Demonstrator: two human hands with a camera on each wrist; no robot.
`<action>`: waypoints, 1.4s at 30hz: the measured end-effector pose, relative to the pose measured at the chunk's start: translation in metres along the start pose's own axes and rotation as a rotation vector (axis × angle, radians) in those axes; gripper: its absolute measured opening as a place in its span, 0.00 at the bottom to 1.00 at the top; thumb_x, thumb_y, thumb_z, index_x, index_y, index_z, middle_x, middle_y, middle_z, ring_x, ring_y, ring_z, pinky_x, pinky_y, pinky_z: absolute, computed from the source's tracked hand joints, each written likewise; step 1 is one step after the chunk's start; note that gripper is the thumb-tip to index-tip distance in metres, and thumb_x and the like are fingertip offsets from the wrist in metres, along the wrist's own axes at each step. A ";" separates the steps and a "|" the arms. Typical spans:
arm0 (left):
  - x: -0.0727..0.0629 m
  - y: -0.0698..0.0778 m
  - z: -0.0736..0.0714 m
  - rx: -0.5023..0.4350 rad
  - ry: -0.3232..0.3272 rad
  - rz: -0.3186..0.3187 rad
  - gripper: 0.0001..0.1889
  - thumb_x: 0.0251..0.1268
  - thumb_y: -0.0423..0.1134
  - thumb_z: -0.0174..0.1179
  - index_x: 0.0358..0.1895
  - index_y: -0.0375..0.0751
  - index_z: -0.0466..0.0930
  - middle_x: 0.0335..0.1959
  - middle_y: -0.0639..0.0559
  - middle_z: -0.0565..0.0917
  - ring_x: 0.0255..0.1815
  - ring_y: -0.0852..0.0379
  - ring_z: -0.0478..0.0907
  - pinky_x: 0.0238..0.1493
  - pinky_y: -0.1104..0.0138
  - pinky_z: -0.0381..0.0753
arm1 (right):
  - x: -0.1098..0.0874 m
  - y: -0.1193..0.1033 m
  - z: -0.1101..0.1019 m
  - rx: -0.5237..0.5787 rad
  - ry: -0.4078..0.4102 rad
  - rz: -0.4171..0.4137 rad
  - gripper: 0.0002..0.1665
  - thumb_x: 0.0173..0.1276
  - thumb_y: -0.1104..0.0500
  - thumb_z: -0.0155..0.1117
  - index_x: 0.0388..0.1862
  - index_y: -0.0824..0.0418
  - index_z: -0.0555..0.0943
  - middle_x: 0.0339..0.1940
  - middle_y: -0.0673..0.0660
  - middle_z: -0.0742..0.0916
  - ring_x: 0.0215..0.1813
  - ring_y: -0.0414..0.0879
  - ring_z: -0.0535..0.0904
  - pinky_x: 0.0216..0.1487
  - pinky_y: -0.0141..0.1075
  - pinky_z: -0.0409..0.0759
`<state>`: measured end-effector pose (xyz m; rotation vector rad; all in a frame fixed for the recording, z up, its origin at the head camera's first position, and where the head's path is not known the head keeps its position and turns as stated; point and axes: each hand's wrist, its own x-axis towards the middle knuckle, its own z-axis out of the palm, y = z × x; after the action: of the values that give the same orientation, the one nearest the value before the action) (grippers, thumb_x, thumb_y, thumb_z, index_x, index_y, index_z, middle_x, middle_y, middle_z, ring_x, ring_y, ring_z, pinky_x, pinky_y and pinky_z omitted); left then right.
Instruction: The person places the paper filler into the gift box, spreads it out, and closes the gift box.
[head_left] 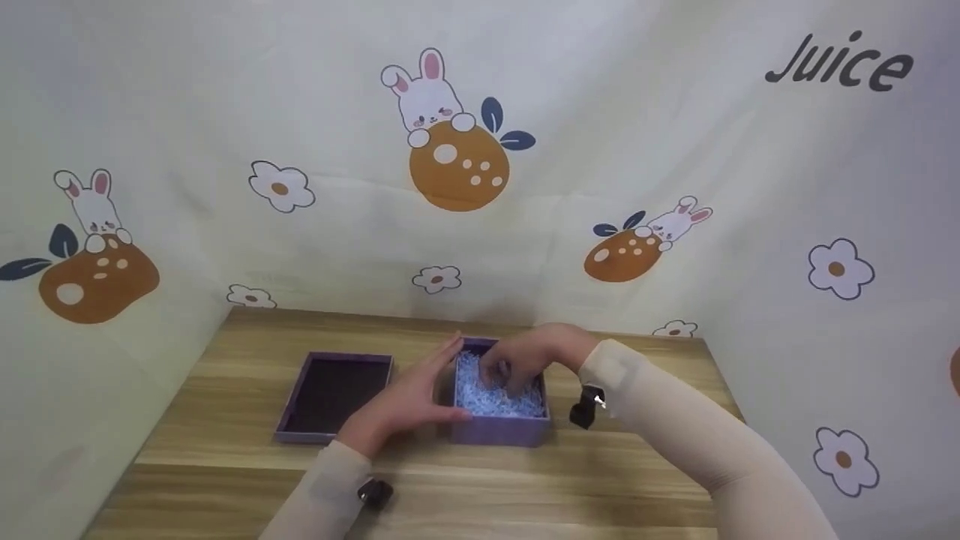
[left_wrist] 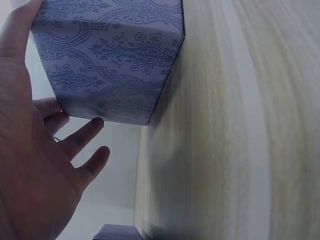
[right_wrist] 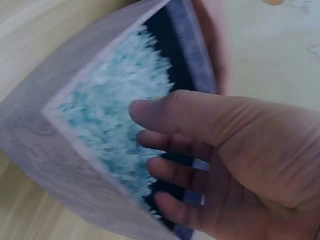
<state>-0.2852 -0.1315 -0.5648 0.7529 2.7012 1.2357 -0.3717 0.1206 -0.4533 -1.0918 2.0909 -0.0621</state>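
Note:
A lavender patterned box [head_left: 500, 432] stands on the table, filled with pale blue shredded paper [head_left: 476, 397]. At its left side is my left hand [head_left: 406, 401], thumb at the near corner and a finger reaching toward the far corner. The left wrist view shows fairly straight fingers beside the patterned wall [left_wrist: 115, 65]. My right hand [head_left: 525, 360] reaches over the box from the right, fingertips at the shredded paper. In the right wrist view its fingers [right_wrist: 175, 172] are loosely bent above the shreds [right_wrist: 110, 105], with nothing visible between them.
Left of the box lies a shallow purple lid [head_left: 337, 397], its dark inside facing up. The wooden tabletop [head_left: 480, 495] meets a cloth backdrop [head_left: 337, 247] printed with rabbits, oranges and flowers. Each wrist carries a small black device.

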 end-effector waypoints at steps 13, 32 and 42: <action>-0.001 0.004 -0.002 -0.026 -0.004 -0.009 0.69 0.53 0.74 0.79 0.93 0.60 0.46 0.92 0.68 0.41 0.92 0.47 0.48 0.88 0.44 0.52 | 0.027 0.002 0.018 -0.035 -0.102 0.186 0.27 0.71 0.69 0.74 0.60 0.42 0.82 0.55 0.50 0.82 0.52 0.47 0.81 0.48 0.40 0.87; -0.002 0.003 -0.002 -0.024 0.000 -0.008 0.69 0.53 0.74 0.79 0.93 0.59 0.46 0.92 0.67 0.41 0.91 0.46 0.51 0.87 0.42 0.54 | 0.016 0.001 0.009 0.051 -0.218 -0.092 0.15 0.72 0.70 0.72 0.53 0.58 0.84 0.38 0.46 0.82 0.38 0.38 0.78 0.37 0.30 0.78; -0.001 0.002 0.001 -0.028 0.001 -0.007 0.69 0.53 0.74 0.78 0.93 0.62 0.45 0.92 0.69 0.40 0.91 0.47 0.49 0.87 0.43 0.53 | 0.024 -0.002 0.026 -0.068 -0.141 0.025 0.14 0.72 0.68 0.73 0.49 0.53 0.80 0.39 0.48 0.80 0.41 0.40 0.77 0.38 0.31 0.79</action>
<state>-0.2833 -0.1300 -0.5641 0.7393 2.6784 1.2703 -0.3619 0.1097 -0.4861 -1.0784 1.9915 0.0958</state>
